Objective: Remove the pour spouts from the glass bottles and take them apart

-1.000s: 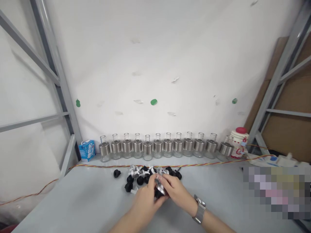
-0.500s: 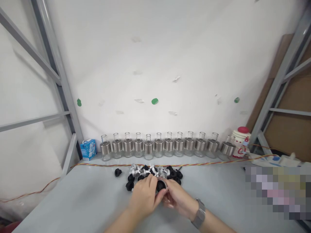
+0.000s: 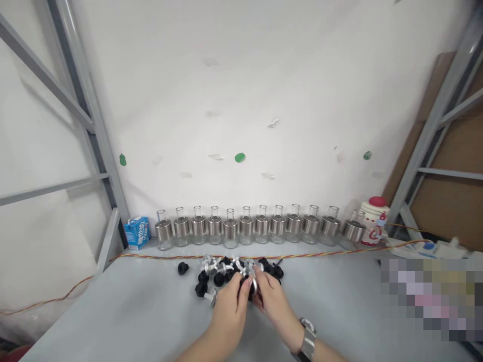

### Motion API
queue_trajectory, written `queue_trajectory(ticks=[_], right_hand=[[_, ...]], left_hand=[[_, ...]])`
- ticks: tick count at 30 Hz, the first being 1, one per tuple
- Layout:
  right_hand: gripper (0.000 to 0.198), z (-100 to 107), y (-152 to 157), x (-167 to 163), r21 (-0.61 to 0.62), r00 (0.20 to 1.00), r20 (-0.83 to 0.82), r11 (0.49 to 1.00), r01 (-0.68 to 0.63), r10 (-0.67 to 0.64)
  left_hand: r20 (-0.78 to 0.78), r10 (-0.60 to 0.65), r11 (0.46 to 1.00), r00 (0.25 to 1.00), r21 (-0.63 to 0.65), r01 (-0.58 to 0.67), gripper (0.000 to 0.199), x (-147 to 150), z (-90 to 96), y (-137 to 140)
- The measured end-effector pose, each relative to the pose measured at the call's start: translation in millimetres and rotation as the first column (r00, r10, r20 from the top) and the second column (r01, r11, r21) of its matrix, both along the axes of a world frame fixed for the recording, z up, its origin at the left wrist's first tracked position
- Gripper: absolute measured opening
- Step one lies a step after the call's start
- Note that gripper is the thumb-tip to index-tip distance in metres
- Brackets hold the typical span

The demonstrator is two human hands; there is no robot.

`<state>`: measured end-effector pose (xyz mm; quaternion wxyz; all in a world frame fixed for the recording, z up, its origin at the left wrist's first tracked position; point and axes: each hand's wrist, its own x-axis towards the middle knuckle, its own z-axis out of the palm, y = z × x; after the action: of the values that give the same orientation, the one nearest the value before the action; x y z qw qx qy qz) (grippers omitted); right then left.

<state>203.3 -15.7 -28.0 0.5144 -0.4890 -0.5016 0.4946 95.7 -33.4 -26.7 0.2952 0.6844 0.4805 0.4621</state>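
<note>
In front of the pile, my left hand [image 3: 231, 306] is closed on a black stopper [image 3: 247, 279]. My right hand [image 3: 274, 300] pinches a silver pour spout [image 3: 254, 285] whose round rim meets the black part. Fingers cover much of both pieces, so how far they fit together cannot be seen. Just beyond the hands lie several loose silver spouts [image 3: 225, 268] mixed with black stoppers [image 3: 219, 279]. One spout [image 3: 210, 297] rests beside my left hand, and a lone stopper [image 3: 183, 268] sits further left.
Several glass bottles with steel sleeves [image 3: 230, 229] stand in a row along the wall. A blue drink carton [image 3: 137, 233] is at their left end, a red-lidded white container [image 3: 374, 221] at their right. A twisted red-yellow wire [image 3: 158, 256] crosses the grey table [image 3: 124, 311].
Both hands have turned the held piece, so its round black opening no longer faces me and the silver rim shows edge-on. A spout near my left hand has come into view.
</note>
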Motion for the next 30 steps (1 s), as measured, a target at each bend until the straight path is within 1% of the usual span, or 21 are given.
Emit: queue_trajectory(ticks=[4,7,9,11,12,13,14,15,16,17,18,19,20,21,22,23,24,25,27,28,30], right_hand=[[0.038,6,-8,1,0.177,0.981,0.164,0.981,0.077,-0.107],[0.031,3,-8,4,0.413,0.911,0.350,0.909,0.059,-0.219],[0.029,0,-4,9,0.607,0.819,0.463,0.795,-0.016,-0.338],[0.029,-1,1,16,0.768,0.720,0.536,0.609,-0.199,-0.440],[0.029,-1,3,20,0.802,0.684,0.561,0.510,-0.310,-0.467],[0.029,0,5,23,0.806,0.661,0.585,0.429,-0.408,-0.470],[0.029,2,6,25,0.792,0.654,0.608,0.388,-0.471,-0.450],[0.029,4,7,26,0.776,0.663,0.628,0.401,-0.487,-0.409],[0.029,5,7,25,0.754,0.693,0.635,0.471,-0.457,-0.343],[0.030,6,7,24,0.710,0.747,0.615,0.589,-0.386,-0.252],[0.035,7,8,21,0.612,0.815,0.564,0.731,-0.303,-0.134],[0.043,7,8,18,0.449,0.880,0.475,0.859,-0.245,0.003],[0.051,6,9,15,0.246,0.928,0.345,0.940,-0.234,0.141],[0.057,4,10,12,0.053,0.947,0.190,0.960,-0.274,0.260],[0.061,3,11,10,-0.089,0.938,0.035,0.935,-0.342,0.346],[0.062,2,12,8,-0.172,0.914,-0.099,0.897,-0.406,0.395],[0.062,1,13,7,-0.206,0.890,-0.201,0.870,-0.447,0.410],[0.060,0,14,6,-0.211,0.877,-0.272,0.865,-0.455,0.396],[0.056,-1,15,5,-0.204,0.878,-0.329,0.882,-0.425,0.347],[0.056,-1,16,5,-0.199,0.886,-0.329,0.893,-0.404,0.327],[0.055,-3,16,3,-0.175,0.903,-0.302,0.914,-0.367,0.304]], left_hand=[[0.313,-0.029,0.967,0.949,-0.233,0.106,0.036,8,2.8,0],[0.526,-0.030,0.891,0.850,-0.371,0.262,0.042,7,6.7,4],[0.619,-0.017,0.800,0.785,-0.463,0.382,0.046,1,10.6,9],[0.646,-0.014,0.643,0.763,-0.579,0.501,0.048,-7,14.3,14],[0.629,-0.030,0.556,0.777,-0.635,0.536,0.047,-11,15.7,17],[0.602,-0.052,0.513,0.797,-0.669,0.539,0.046,-14,16.6,19],[0.567,-0.070,0.513,0.821,-0.685,0.517,0.045,-16,17.3,21],[0.542,-0.072,0.546,0.837,-0.681,0.488,0.044,-18,17.6,22],[0.516,-0.062,0.620,0.854,-0.650,0.438,0.044,-19,17.9,22],[0.476,-0.056,0.717,0.878,-0.593,0.367,0.043,-20,18.1,21],[0.414,-0.051,0.819,0.909,-0.503,0.275,0.041,-20,18.3,20],[0.318,-0.043,0.910,0.947,-0.380,0.169,0.038,-21,18.4,18],[0.180,-0.027,0.971,0.983,-0.228,0.069,0.035,-23,18.3,17],[0.018,0.002,0.998,1.000,-0.066,0.000,0.031,-24,18.0,15],[-0.140,0.032,0.997,0.990,0.070,-0.023,0.029,-27,17.3,15],[-0.272,0.046,0.989,0.961,0.151,-0.005,0.027,-29,16.4,14],[-0.374,0.044,0.980,0.927,0.196,0.032,0.025,-30,15.3,14],[-0.445,0.027,0.974,0.895,0.215,0.077,0.025,-31,14.1,14],[-0.485,-0.016,0.970,0.875,0.204,0.131,0.025,-30,12.0,14],[-0.449,-0.037,0.975,0.893,0.180,0.131,0.025,-28,11.3,13],[-0.270,-0.069,0.993,0.961,0.077,0.093,0.028,-21,10.6,12]])
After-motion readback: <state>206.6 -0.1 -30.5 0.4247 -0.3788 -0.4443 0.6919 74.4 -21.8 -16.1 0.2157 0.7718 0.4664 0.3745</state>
